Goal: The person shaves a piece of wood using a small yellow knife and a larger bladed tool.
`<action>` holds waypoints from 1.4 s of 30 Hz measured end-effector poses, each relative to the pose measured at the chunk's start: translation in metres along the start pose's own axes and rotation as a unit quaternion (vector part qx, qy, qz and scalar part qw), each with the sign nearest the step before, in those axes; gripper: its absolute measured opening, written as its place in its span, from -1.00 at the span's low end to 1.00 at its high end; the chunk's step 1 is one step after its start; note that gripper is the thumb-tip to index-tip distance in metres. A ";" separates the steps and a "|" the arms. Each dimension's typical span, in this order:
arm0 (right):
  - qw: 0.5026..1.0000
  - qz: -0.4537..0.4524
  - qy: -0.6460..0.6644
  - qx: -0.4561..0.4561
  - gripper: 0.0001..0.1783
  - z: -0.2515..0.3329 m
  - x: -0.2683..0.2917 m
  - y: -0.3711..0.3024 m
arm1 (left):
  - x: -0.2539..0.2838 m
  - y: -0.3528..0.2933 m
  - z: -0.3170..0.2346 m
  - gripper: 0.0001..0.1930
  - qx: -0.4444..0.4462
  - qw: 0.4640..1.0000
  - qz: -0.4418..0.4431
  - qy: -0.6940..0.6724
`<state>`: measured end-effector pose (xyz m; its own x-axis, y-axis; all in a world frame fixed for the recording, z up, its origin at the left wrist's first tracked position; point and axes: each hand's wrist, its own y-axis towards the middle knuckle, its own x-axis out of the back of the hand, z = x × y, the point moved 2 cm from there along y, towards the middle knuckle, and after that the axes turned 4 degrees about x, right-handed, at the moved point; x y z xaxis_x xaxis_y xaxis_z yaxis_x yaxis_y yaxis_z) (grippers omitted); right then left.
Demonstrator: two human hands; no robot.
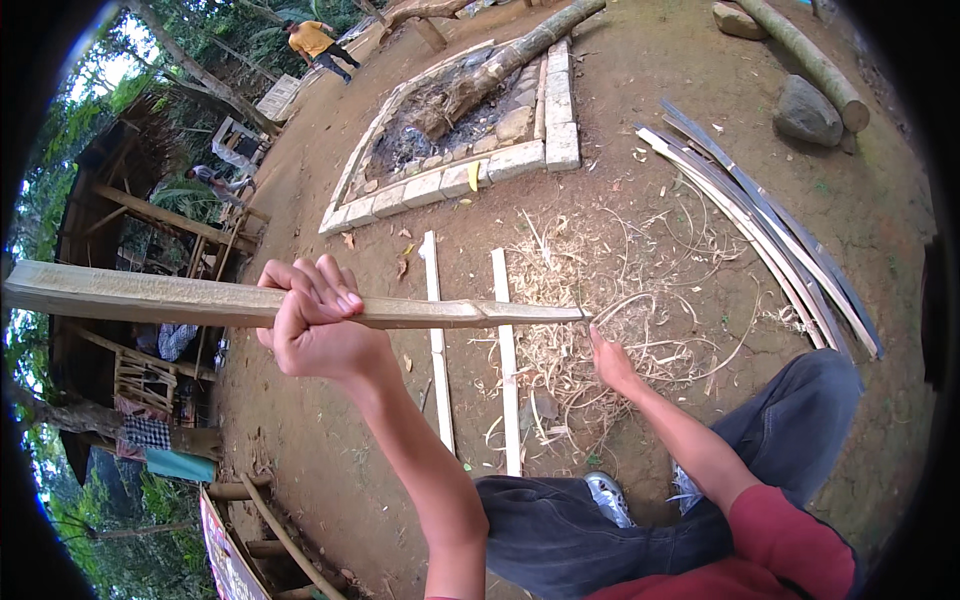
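My left hand [318, 318] is wrapped around a long pale bamboo strip [430, 314], held up level across the view. Its wide end reaches the left rim and the narrow end points right. At that narrow end is my right hand [612, 362], its fingers closed. A small dark bit shows between the fingers and the strip's tip; I cannot make out what it is. Below lies a heap of curly pale shavings [560, 265] on the ground. Two straight pale strips [507, 380] lie side by side, partly under the held one.
On the right lies a bundle of long bent strips [770, 220]. A stone-edged fire pit [430, 195] with a thick log [500, 70] is ahead. Beyond the bundle are a grey boulder [808, 112] and a pole. A person in yellow [312, 40] walks far left, near a wooden shelter [150, 205].
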<state>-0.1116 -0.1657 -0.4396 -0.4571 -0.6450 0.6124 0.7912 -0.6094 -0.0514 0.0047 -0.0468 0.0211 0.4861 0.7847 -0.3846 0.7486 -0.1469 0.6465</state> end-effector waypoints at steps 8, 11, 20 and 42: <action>0.998 0.050 -0.003 -0.043 -0.37 0.027 -0.001 -0.003 | 0.000 -0.005 -0.007 -0.82 -0.024 0.999 0.006 0.030; 0.996 0.017 -0.064 -0.058 -0.41 -0.045 -0.009 0.009 | -0.007 -0.009 0.002 -0.83 -0.016 1.000 0.001 0.007; 0.990 -0.021 -0.134 -0.038 -0.38 -0.027 -0.028 0.019 | 0.000 -0.001 0.001 -0.87 0.018 0.999 -0.011 -0.027; 0.815 0.209 -0.532 0.095 -0.91 -0.082 0.274 0.042 | 0.062 0.037 0.001 -0.87 0.075 0.995 0.066 0.006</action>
<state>-0.2370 -0.4058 -0.3385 0.3985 0.0482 0.9159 0.8827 -0.2914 -0.3687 0.0634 -0.0046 0.0206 0.5793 0.7602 -0.2941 0.7385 -0.3369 0.5840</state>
